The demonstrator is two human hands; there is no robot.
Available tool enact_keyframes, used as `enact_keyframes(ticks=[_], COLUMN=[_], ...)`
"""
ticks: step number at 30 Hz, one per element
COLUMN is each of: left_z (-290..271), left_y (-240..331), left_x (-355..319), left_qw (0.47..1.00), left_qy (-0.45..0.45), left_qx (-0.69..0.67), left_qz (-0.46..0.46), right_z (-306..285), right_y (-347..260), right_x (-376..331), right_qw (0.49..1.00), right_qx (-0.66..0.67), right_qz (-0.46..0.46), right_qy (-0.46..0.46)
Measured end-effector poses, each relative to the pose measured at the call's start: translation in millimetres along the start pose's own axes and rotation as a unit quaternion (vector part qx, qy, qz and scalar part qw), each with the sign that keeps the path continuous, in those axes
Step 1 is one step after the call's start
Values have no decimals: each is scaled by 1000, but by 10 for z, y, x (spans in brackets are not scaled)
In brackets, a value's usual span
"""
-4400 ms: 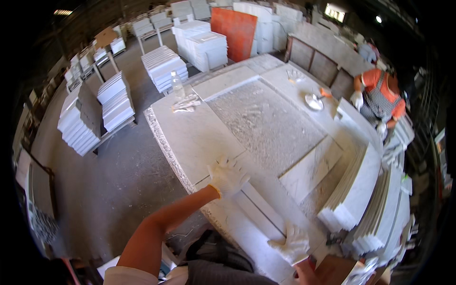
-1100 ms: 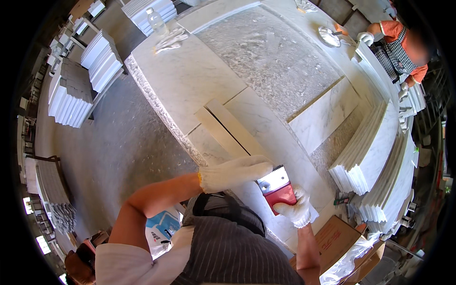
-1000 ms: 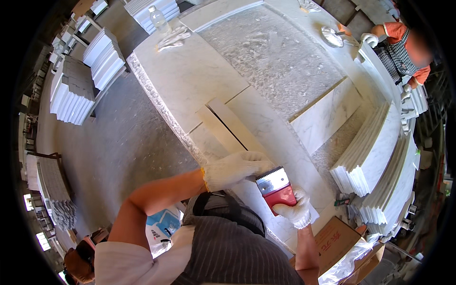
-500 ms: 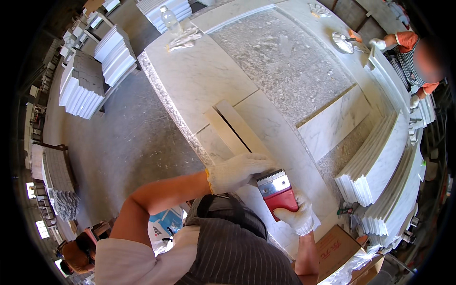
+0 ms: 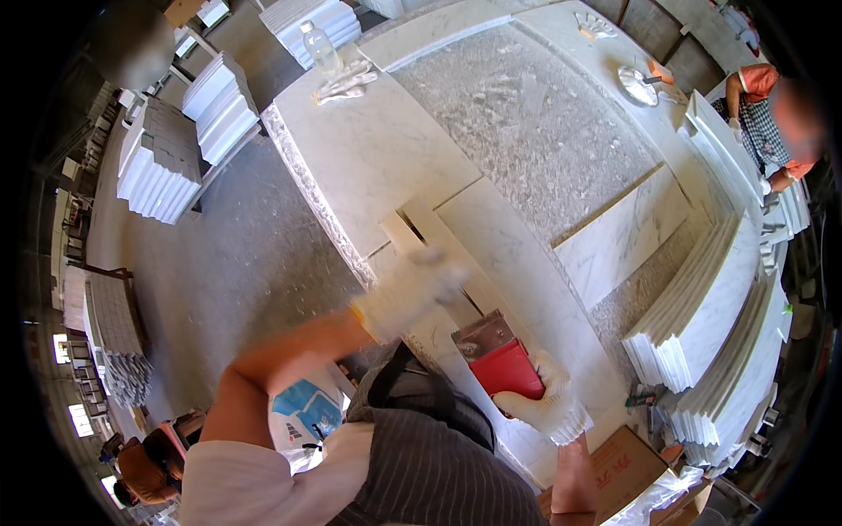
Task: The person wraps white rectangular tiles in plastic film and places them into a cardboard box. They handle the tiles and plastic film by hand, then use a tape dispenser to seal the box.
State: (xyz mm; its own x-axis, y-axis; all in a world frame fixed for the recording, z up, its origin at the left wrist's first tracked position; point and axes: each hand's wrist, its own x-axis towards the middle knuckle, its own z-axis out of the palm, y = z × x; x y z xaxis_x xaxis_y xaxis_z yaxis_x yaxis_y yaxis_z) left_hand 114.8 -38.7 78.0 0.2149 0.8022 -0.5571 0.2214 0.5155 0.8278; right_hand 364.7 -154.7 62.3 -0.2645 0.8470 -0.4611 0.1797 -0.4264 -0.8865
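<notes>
Pale veined slabs frame a rough grey bed, with a wide stretch of floor beyond the chipped left edge. Compared with half a second ago, the left hand has swung away from the red-handled scraper and now blurs over two light strips; whether its fingers are spread or together, or touch the strips, I cannot tell. That leaves the scraper to the right hand alone, thumb and fingers clamped on the handle, with the metal blade, bright before, now dull and overlapping the strips' near end in view. Leftward, the arm has room over the edge and floor; ahead, slab runs on to a bottle and loose gloves. Things are tighter rightward: stacked slabs stand there, and a cardboard box sits beside the right forearm, while a co-worker is well apart
</notes>
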Motion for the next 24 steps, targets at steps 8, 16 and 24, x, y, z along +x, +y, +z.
enact_keyframes(ticks=[8,16,24], left_z=[-1658,-1375,-1262], left_y=[-115,-1005,-952], left_x=[1102,1530,1363], left_qw=[971,994,995], left_qy=[81,65,-22], left_qx=[-219,70,-66], left_qz=[42,-54,-73], right_z=[211,291,296], right_y=[-469,-558,-587], right_x=[379,504,498], right_qw=[997,994,996], right_qx=[-43,-82,-32], right_qz=[47,46,59], right_qy=[42,54,51])
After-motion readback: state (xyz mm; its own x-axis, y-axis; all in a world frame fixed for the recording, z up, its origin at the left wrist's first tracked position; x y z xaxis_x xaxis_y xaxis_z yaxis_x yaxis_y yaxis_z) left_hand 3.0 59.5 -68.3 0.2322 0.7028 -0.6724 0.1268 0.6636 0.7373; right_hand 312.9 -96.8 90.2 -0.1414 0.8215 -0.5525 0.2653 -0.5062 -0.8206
